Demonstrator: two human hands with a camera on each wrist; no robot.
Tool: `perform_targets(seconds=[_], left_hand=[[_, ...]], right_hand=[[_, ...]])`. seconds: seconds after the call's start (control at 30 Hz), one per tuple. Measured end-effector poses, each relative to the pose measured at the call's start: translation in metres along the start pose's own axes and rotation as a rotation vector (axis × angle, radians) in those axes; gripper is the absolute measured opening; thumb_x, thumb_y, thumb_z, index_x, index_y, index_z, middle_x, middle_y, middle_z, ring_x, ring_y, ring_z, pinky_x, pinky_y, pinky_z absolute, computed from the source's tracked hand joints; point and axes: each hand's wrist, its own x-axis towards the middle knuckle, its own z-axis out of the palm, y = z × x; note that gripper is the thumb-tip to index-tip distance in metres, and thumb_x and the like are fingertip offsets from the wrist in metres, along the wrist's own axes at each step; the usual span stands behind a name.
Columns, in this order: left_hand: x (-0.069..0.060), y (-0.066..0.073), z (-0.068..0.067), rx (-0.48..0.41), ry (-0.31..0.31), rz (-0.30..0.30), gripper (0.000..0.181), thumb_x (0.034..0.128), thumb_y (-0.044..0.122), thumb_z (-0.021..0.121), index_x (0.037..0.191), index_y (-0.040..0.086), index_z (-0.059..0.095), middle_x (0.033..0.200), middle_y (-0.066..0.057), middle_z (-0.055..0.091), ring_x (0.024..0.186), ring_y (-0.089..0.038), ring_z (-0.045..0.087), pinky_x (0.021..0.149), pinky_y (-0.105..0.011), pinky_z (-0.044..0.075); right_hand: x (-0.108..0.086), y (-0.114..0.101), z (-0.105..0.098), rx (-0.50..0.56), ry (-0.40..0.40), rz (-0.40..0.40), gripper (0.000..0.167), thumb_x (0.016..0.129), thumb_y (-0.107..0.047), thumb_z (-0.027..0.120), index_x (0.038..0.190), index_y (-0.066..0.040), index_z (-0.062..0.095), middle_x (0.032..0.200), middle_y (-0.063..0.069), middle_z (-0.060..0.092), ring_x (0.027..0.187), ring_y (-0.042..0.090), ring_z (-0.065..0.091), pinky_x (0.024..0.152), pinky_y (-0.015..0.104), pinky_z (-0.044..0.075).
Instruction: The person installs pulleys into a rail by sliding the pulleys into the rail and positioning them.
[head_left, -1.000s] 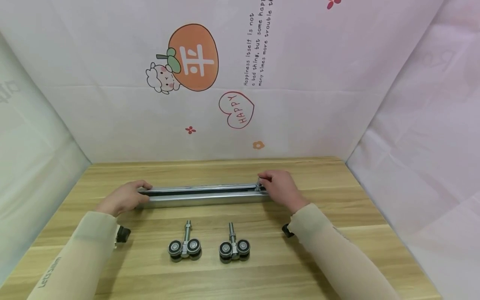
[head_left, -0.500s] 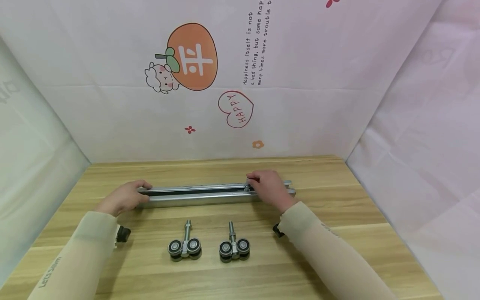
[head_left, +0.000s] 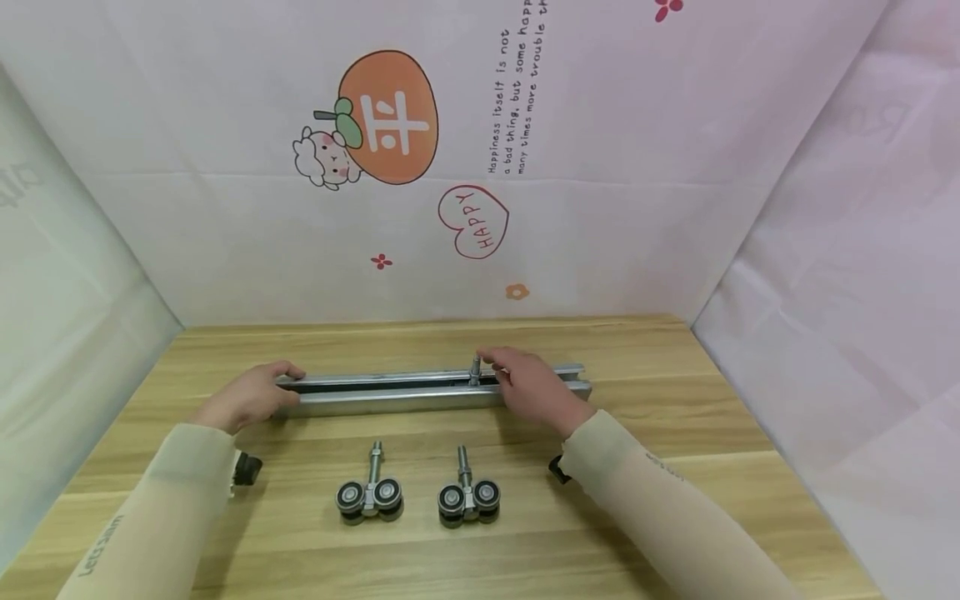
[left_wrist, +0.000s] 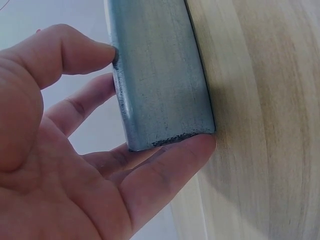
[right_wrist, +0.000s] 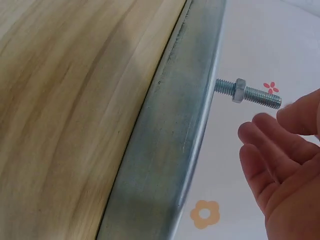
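1. A slotted metal rail (head_left: 397, 404) lies lengthwise across a wood-grain table (head_left: 420, 567), near its back edge.
2. The left hand (head_left: 247, 396) grips the rail's left end, thumb and fingers set against its edges and end.
3. A threaded bolt (head_left: 476, 368) with a nut stands upright from the slot, right of the middle.
4. The right hand (head_left: 534, 387) is just beside the bolt, fingers loosely bent and grasping nothing; whether the thumb touches the tip is unclear.
5. Nearer the viewer, two four-wheeled rollers (head_left: 370, 497) lie side by side, apart, stems pointing toward the rail.
6. Behind hangs a printed white cloth (head_left: 622, 225).
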Motion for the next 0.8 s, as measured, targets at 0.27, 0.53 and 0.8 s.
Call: perform_targets(seconds=[0.27,0.53,0.8], left_hand=[[0.0,0.0,0.0,0.017,0.008,0.0,0.049,0.0952,0.014,0.061,0.14,-0.002,0.049,0.147,-0.037,0.034,0.131,-0.055,0.033,0.099,-0.066,0.034],[0.0,0.0,-0.001,0.022,0.007,0.0,0.049,0.0956,0.015,0.061,0.14,-0.001,0.049,0.148,-0.037,0.032,0.132,-0.056,0.031,0.099,-0.067,0.033],[-0.001,0.0,-0.001,0.028,0.004,0.002,0.047,0.0952,0.015,0.062,0.138,-0.001,0.051,0.147,-0.038,0.033,0.132,-0.058,0.03,0.1,-0.068,0.031]], right_hand=[[0.005,-0.01,0.004,-0.046,-0.036,-0.014,0.048,0.102,0.001,0.034,0.144,-0.012,0.054,0.138,0.002,0.059,0.129,0.018,0.051,0.104,0.037,0.042],[0.021,-0.03,0.01,-0.059,-0.092,-0.036,0.049,0.098,0.006,0.037,0.141,-0.008,0.057,0.139,0.004,0.058,0.129,0.019,0.051,0.104,0.035,0.041],[0.035,-0.052,0.019,-0.04,-0.111,-0.074,0.05,0.096,0.007,0.04,0.14,-0.007,0.058,0.139,0.005,0.058,0.128,0.02,0.052,0.103,0.034,0.042]])
